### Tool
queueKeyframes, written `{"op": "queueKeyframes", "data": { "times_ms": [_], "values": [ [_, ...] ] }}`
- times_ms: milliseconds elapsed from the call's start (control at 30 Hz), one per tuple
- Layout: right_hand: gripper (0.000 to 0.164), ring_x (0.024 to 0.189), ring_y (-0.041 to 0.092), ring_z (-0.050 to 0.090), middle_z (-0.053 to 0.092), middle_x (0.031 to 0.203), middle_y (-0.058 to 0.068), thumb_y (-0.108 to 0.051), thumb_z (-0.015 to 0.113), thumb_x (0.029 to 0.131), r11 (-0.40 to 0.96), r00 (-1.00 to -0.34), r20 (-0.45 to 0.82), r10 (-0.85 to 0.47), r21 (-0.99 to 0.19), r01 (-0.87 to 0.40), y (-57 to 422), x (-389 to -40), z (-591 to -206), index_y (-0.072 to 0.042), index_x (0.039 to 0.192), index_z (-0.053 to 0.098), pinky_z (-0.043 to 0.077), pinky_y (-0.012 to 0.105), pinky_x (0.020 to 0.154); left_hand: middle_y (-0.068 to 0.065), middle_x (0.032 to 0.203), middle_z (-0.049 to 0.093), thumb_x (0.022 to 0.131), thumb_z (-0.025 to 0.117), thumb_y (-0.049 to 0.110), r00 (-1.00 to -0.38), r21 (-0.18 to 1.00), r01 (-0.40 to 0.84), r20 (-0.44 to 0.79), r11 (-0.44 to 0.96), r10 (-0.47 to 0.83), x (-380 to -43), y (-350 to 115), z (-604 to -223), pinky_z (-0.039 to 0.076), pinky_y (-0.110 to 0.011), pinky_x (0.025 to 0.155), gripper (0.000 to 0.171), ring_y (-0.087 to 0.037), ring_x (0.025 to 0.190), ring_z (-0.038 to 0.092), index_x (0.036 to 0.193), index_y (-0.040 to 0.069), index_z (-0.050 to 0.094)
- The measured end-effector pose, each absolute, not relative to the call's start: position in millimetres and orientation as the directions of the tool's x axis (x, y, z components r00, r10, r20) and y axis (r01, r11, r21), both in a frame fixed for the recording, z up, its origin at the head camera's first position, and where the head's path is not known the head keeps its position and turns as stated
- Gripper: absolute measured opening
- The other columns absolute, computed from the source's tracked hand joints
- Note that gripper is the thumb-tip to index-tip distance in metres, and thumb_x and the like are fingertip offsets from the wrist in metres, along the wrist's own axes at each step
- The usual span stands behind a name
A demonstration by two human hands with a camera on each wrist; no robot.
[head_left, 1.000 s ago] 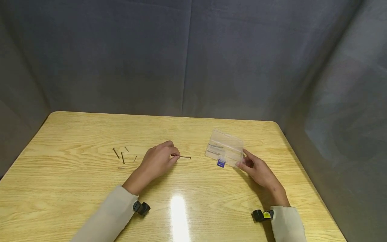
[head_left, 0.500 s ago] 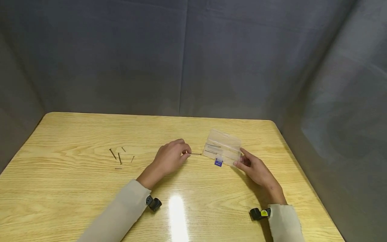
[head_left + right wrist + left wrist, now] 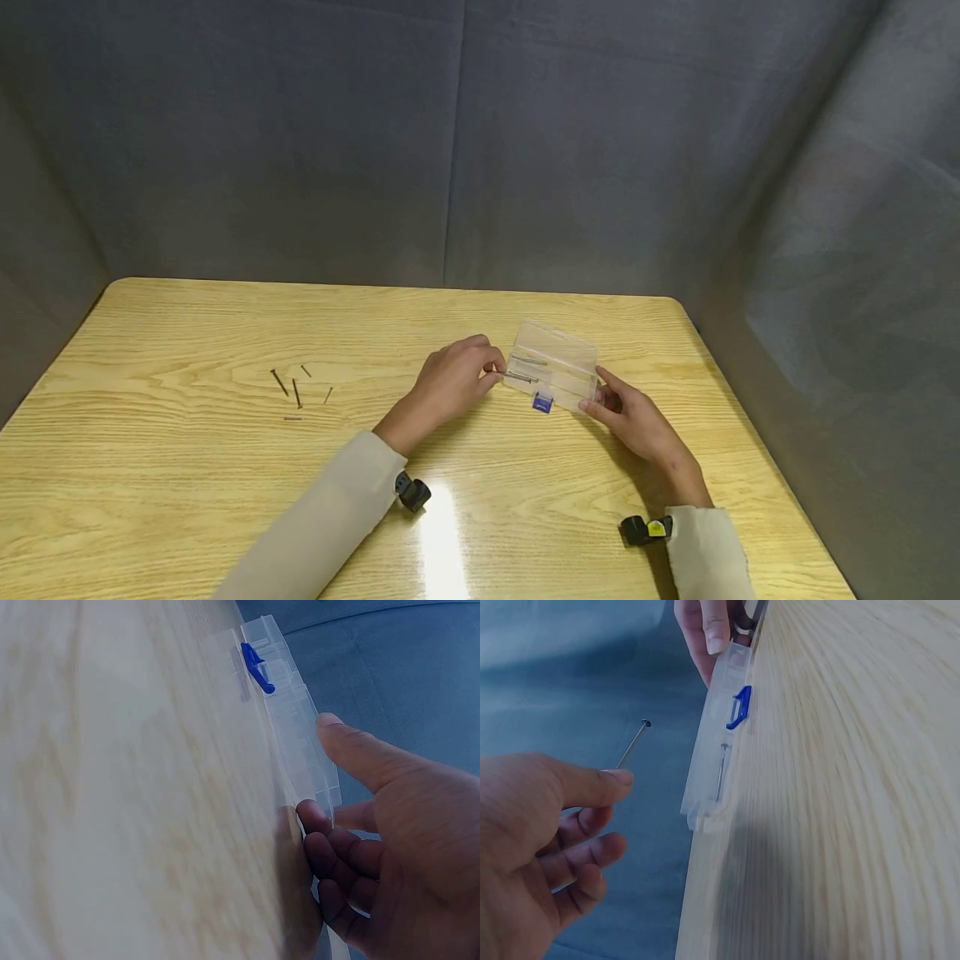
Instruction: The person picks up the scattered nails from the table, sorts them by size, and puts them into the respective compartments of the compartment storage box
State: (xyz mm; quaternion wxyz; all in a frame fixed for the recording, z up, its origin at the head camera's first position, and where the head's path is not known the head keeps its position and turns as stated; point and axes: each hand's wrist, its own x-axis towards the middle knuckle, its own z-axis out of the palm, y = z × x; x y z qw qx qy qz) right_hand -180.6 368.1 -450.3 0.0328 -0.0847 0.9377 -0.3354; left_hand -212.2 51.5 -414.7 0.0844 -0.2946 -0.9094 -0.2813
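My left hand (image 3: 452,383) pinches a thin nail (image 3: 633,743) between thumb and fingers, its flat head pointing away from the hand. In the head view that nail overlaps the left end of a clear plastic box (image 3: 558,340), whose lid lies open toward the back. Inside the box, metal nails (image 3: 529,360) lie in the left part. A blue latch (image 3: 542,402) hangs at its front side. My right hand (image 3: 647,427) grips the box's right end, thumb on the near edge; in the right wrist view the other fingers curl at its end, close over the table.
Several loose nails (image 3: 297,393) of different lengths lie on the left part of the wooden table (image 3: 187,492). Dark grey curtains (image 3: 300,150) hang behind the table and at its sides. Each sleeve cuff carries a small black camera (image 3: 414,493).
My left hand has moved right with the nail, from the middle of the table to the box's left end. The right hand keeps its grip on the box.
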Motion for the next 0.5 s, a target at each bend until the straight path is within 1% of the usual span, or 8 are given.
{"op": "queueKeyframes", "data": {
  "times_ms": [167,500],
  "values": [
    [0.079,0.091,0.022,0.050,0.057,0.105,0.006,-0.038,0.066,0.101,0.759,-0.983,-0.008,-0.183,-0.637,-0.136,369,-181,-450,0.002,0.159,0.031,0.041,0.034,0.077,0.008,0.092,0.059,0.097,0.074,0.021,-0.807,0.459,0.591,0.319,0.664,0.498,-215,62,-413,0.049,-0.033,0.065,0.004,-0.010,0.080,0.058,0.101,0.021,0.076],
    [0.080,0.091,0.022,0.050,0.057,0.105,0.007,-0.039,0.067,0.101,0.759,-0.984,-0.015,-0.176,-0.639,-0.126,369,-181,-450,0.001,0.159,0.031,0.041,0.034,0.076,0.008,0.090,0.057,0.098,0.073,0.021,-0.788,0.437,0.615,0.351,0.656,0.506,-220,81,-411,0.047,-0.030,0.063,0.004,-0.009,0.075,0.054,0.100,0.019,0.075]
  ]
}}
